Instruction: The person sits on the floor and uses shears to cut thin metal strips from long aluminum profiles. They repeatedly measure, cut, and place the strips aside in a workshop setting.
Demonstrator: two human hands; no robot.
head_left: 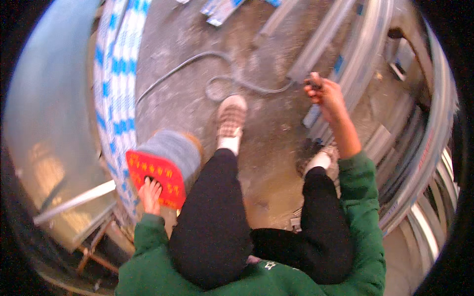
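A rough grey concrete floor (197, 98) fills the middle of the head view. Along the left side curves a broad pale metal sheet (44, 128), and just beside it runs a long bundle of white strips with blue marks (116, 89), bending from the top edge down toward the left hand. On the right, long silvery metal channels (410, 163) lie stacked side by side and sweep around the rim.

The person stands on the floor in black trousers (217, 222) and a green sweater (360, 222), with light-coloured shoes; the left shoe (231, 116) is planted forward near a grey cable (217, 81) that loops across the concrete.

A grey drum-like stool with a red top bearing yellow markings (155, 172) stands at the lower left, next to the striped bundle. The left hand (149, 195) rests flat on the near edge of that red top, fingers spread and extended, gripping nothing.

The right hand (323, 93) is raised out to the right, above the channels. Its fingers are curled closed around a small dark object (314, 81); what the object is cannot be told at this size. It sits at the near end of a single grey metal bar (321, 42) that runs away toward the top.
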